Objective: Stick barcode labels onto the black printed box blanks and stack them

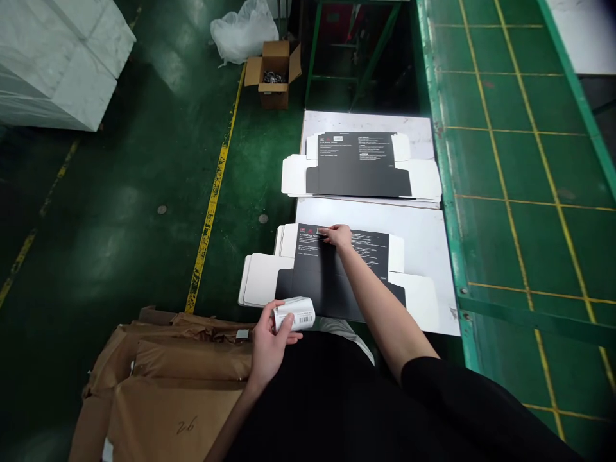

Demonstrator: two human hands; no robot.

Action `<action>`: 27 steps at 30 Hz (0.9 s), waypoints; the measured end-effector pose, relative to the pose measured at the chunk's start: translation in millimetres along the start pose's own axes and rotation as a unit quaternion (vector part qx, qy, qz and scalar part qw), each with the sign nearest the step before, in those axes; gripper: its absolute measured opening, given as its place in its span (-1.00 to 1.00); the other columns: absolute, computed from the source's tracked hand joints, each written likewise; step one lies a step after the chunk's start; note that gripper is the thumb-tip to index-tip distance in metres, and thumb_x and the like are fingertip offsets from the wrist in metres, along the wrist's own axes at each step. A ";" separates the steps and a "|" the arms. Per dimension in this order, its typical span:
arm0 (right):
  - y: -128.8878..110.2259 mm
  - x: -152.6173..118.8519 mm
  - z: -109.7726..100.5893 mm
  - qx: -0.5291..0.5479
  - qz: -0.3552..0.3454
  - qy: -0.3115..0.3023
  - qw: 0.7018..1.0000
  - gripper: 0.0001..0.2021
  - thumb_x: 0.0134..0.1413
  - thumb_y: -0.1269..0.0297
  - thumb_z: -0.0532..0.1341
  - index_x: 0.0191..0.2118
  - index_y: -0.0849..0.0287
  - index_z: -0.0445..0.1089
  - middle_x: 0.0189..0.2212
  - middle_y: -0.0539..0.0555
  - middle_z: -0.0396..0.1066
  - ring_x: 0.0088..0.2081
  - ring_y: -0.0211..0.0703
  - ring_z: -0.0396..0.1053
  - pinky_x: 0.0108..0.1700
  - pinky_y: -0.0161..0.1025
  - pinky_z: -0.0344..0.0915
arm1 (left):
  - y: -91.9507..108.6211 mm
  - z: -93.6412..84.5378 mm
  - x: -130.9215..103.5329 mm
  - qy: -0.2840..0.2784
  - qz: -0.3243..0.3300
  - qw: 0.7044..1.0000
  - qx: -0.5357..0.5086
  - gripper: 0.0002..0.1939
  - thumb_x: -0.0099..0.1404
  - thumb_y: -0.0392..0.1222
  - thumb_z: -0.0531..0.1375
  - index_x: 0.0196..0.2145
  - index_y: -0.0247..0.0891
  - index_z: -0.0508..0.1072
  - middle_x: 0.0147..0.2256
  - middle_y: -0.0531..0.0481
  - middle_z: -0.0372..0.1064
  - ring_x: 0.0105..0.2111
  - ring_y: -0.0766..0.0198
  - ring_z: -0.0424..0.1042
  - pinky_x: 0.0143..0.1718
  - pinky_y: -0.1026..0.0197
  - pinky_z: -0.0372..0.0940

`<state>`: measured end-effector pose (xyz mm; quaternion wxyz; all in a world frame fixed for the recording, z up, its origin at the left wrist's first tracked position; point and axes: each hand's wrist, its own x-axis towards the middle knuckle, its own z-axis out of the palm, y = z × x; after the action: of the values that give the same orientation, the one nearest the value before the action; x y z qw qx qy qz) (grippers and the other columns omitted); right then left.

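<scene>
My left hand (273, 337) is closed around a white roll of barcode labels (299, 314), held over the near edge of the table. My right hand (338, 236) reaches forward, its fingers pinched at a small white label (319, 231) on the printed top of the nearer flat box blank (317, 269). Whether the label is fully stuck down is hidden by the fingers. That black and white blank lies on a stack of the same kind. Beyond it lies a second stack of box blanks (359, 183), its top one bearing a white sticker (338, 138) near the upper left.
Brown paper-wrapped packs (192, 359) are at lower left. An open carton (274, 96) and a clear plastic bag (245, 32) stand beyond the white tabletop (375, 215). A green metal frame (452, 231) runs along the right. White wrapped blocks (62, 64) stand at upper left.
</scene>
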<state>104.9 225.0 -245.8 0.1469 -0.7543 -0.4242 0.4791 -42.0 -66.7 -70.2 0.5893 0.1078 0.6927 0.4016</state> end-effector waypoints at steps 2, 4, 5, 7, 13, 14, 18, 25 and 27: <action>0.0 1.7 0.5 0.000 0.003 0.001 1.000 -0.67 -0.14 0.19 0.51 -0.51 0.19 0.35 -0.45 0.06 0.55 -0.60 -0.30 0.44 -0.56 -0.39 0.28 | 0.3 -0.5 0.7 -0.001 0.000 1.000 0.002 -0.34 0.20 0.21 0.33 0.07 -0.27 0.32 -0.13 -0.20 0.56 -0.41 0.11 0.65 -0.41 0.25 0.53; -0.3 2.7 0.8 -0.001 0.007 0.002 1.000 -0.68 -0.14 0.19 0.52 -0.51 0.19 0.37 -0.45 0.07 0.55 -0.60 -0.30 0.44 -0.55 -0.39 0.29 | 0.8 -0.7 1.3 -0.001 0.000 1.000 0.003 -0.34 0.20 0.21 0.33 0.07 -0.27 0.32 -0.13 -0.20 0.56 -0.41 0.10 0.65 -0.42 0.25 0.54; -0.5 3.0 0.8 -0.001 0.008 0.003 1.000 -0.68 -0.14 0.20 0.52 -0.51 0.19 0.37 -0.45 0.07 0.55 -0.60 -0.30 0.45 -0.55 -0.39 0.29 | 1.1 -0.8 1.6 -0.001 0.001 1.000 0.004 -0.34 0.20 0.21 0.33 0.07 -0.27 0.32 -0.13 -0.20 0.56 -0.41 0.10 0.65 -0.42 0.24 0.54; -1.0 3.1 0.8 -0.001 0.010 0.004 1.000 -0.69 -0.14 0.20 0.51 -0.51 0.20 0.38 -0.45 0.07 0.55 -0.59 -0.29 0.45 -0.55 -0.39 0.29 | 1.5 -1.0 2.2 -0.001 0.002 1.000 0.005 -0.34 0.21 0.21 0.32 0.08 -0.27 0.32 -0.12 -0.20 0.56 -0.41 0.11 0.65 -0.42 0.25 0.53; -2.8 0.6 0.3 -0.003 0.011 0.009 1.000 -0.67 -0.14 0.21 0.52 -0.53 0.19 0.36 -0.47 0.07 0.54 -0.59 -0.28 0.46 -0.52 -0.38 0.33 | 0.2 -3.1 2.3 -0.005 0.006 1.000 0.008 -0.36 0.22 0.21 0.32 0.08 -0.27 0.32 -0.11 -0.20 0.56 -0.41 0.11 0.65 -0.43 0.25 0.53; -3.2 0.0 0.3 -0.005 0.011 0.010 1.000 -0.67 -0.14 0.21 0.52 -0.53 0.19 0.35 -0.47 0.07 0.54 -0.59 -0.28 0.46 -0.52 -0.38 0.33 | -0.4 -3.5 2.3 -0.004 0.007 1.000 0.009 -0.36 0.22 0.21 0.32 0.08 -0.27 0.32 -0.11 -0.20 0.56 -0.41 0.11 0.64 -0.43 0.24 0.54; -4.4 -1.5 0.8 -0.012 0.012 0.014 1.000 -0.67 -0.14 0.21 0.52 -0.53 0.19 0.35 -0.49 0.06 0.54 -0.60 -0.28 0.45 -0.51 -0.37 0.34 | -1.9 -4.6 3.3 -0.003 0.010 1.000 0.010 -0.36 0.23 0.21 0.31 0.08 -0.26 0.32 -0.12 -0.18 0.56 -0.42 0.12 0.64 -0.43 0.24 0.54; -5.2 -3.4 0.8 -0.023 0.012 0.018 0.999 -0.68 -0.12 0.19 0.51 -0.52 0.18 0.36 -0.47 0.04 0.54 -0.60 -0.29 0.45 -0.45 -0.36 0.38 | -2.0 -4.3 4.5 -0.010 0.012 1.000 0.018 -0.42 0.27 0.17 0.29 0.07 -0.26 0.31 -0.12 -0.18 0.53 -0.41 0.11 0.65 -0.43 0.26 0.53; -5.2 -3.2 1.0 -0.027 0.012 0.018 0.999 -0.68 -0.12 0.19 0.51 -0.52 0.18 0.36 -0.47 0.04 0.54 -0.60 -0.30 0.44 -0.44 -0.36 0.38 | -1.6 -4.3 3.9 -0.009 0.010 1.000 0.019 -0.42 0.27 0.16 0.29 0.08 -0.25 0.31 -0.11 -0.18 0.53 -0.41 0.12 0.65 -0.43 0.25 0.54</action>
<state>100.8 225.4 -241.2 0.1288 -0.7716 -0.4249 0.4555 -46.5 -67.1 -74.2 0.5889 0.1292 0.6939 0.3937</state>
